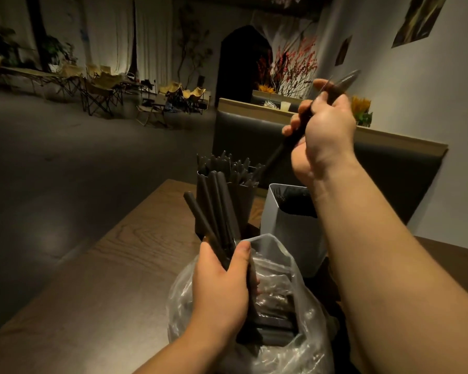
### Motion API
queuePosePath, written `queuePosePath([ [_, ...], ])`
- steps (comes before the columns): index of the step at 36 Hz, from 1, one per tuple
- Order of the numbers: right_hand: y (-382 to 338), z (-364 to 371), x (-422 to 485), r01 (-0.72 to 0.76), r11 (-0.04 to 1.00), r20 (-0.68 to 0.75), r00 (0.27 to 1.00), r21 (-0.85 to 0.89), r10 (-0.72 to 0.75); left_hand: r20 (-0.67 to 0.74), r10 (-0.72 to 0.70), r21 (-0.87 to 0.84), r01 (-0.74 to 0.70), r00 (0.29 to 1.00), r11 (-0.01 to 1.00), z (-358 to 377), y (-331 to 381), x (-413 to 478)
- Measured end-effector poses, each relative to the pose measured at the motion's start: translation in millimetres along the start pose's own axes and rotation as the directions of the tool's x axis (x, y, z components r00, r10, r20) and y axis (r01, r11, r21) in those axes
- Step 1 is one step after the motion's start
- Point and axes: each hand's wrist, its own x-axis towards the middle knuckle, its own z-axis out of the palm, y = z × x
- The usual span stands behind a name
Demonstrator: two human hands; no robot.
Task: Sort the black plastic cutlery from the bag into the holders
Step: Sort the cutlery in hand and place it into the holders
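While a cutlery bundle [214, 206] is gripped over the bag [295, 346] by the left hand [222, 290], fingers curled, one utensil [278, 152] is clenched raised in the right hand [324, 130], near the dark holder [238, 198].

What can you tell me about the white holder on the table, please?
The white holder is a tall, square-sided container with rounded corners, matte like metal or plastic. It stands upright on the wooden table, open-topped, dark cutlery inside. It sits right of the darker holder and behind the clear bag. The right forearm crosses before it.
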Motion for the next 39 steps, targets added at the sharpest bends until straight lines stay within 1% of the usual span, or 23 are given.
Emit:
queuePosePath([
  [3,12,17,9,-0.055,0.998,0.016,0.998,0.004,0.055,-0.037,-0.007,-0.044,0.006,0.999,0.999,-1,5,1],
  [5,19,25,11,-0.116,0.993,0.045,0.992,0.014,0.115,-0.058,0.003,-0.033,-0.005,0.998,0.999,-1,7,1],
  [7,24,29,11,-0.142,0.99,0.078,0.987,0.012,0.141,-0.077,-0.007,-0.042,0.004,0.997,0.999,-2,9,2],
  [10,32,34,12,-0.129,0.991,0.086,0.988,-0.019,0.13,-0.102,-0.006,-0.016,0.004,0.995,1.0,-4,10,5],
  [13,40,42,15,-0.132,0.991,0.107,0.985,-0.012,0.132,-0.116,0.015,0.022,-0.013,0.993,1.0,-6,10,9],
  [19,48,56,20,-0.107,0.994,0.147,0.983,-0.007,0.107,-0.088,-0.026,-0.062,0.021,0.996,0.998,-4,14,8],
  [25,61,54,27,0.009,0.999,0.176,0.984,-0.049,0.0,-0.1,-0.035,-0.064,0.028,0.994,0.998,-3,17,8],
  [27,66,54,28,0.029,0.997,0.164,0.986,-0.073,-0.017,-0.098,-0.036,-0.066,0.03,0.994,0.997,-3,17,8],
  [29,68,53,32,0.046,0.997,0.127,0.991,-0.061,-0.038,-0.102,-0.034,-0.052,0.029,0.994,0.998,-4,17,7],
  [34,67,54,45,0.049,0.998,-0.048,0.998,-0.027,-0.051,-0.111,-0.014,0.018,0.016,0.994,1.0,-5,13,8],
  [39,72,63,52,0.042,0.991,-0.122,0.991,-0.127,-0.058,-0.118,-0.013,-0.028,0.01,0.993,1.0,-5,15,8],
])
